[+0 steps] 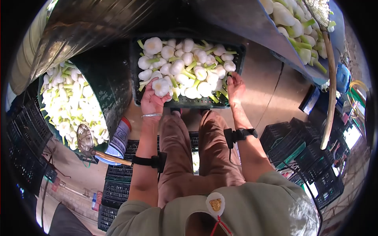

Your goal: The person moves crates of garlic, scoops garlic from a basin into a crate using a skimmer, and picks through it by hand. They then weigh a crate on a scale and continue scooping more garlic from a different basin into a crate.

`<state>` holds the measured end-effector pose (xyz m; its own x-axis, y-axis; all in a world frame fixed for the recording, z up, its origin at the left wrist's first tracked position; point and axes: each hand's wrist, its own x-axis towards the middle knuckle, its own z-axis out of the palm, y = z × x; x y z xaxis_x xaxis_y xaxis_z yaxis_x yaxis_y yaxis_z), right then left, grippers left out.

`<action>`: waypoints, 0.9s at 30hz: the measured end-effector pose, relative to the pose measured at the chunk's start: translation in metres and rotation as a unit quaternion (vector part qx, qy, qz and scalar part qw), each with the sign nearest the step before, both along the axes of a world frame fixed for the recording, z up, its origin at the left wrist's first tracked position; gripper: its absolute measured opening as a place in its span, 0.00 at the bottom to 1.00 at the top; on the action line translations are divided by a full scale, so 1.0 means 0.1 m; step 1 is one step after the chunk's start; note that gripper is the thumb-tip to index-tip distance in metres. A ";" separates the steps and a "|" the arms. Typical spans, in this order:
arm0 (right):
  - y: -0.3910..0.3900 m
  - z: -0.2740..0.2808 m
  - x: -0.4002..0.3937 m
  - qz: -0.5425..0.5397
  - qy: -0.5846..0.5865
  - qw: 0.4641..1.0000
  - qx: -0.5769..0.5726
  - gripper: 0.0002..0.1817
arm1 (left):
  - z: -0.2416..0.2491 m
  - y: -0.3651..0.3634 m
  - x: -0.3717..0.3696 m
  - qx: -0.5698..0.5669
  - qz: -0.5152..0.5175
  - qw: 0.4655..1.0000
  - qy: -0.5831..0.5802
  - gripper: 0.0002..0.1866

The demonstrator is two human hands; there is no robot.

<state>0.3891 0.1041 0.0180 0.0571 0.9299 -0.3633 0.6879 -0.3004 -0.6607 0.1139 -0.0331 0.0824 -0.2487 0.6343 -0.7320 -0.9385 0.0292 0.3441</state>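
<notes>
Between the two hands sits a black crate (232, 59) heaped with garlic (185, 70). The left hand (152, 100) is clamped on one bulb (161, 86) at the crate's near corner; the right hand (235, 84) lies flat, fingers apart, on the bulbs by the far side. Judging by the heap, the crate looks nearly full, while a tub (106, 84) beyond the left hand still holds plenty of garlic.

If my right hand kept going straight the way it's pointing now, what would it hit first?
Probably the garlic bulbs heaped in the black crate; the right hand already rests at the pile's edge, though depth is unclear.
</notes>
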 end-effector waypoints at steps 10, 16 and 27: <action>0.57 0.07 -0.37 0.311 -0.318 0.895 0.001 0.15 | 0.13 0.03 0.36 0.009 -0.032 0.998 -0.059 0.19; 0.55 0.51 -0.25 0.256 -0.191 0.947 0.032 0.21 | 0.22 0.15 0.44 -0.013 -0.020 0.998 -0.050 0.19; 0.63 0.67 -0.49 0.363 -0.313 0.878 0.006 0.19 | 0.33 0.01 0.52 -0.061 -0.107 0.992 -0.030 0.17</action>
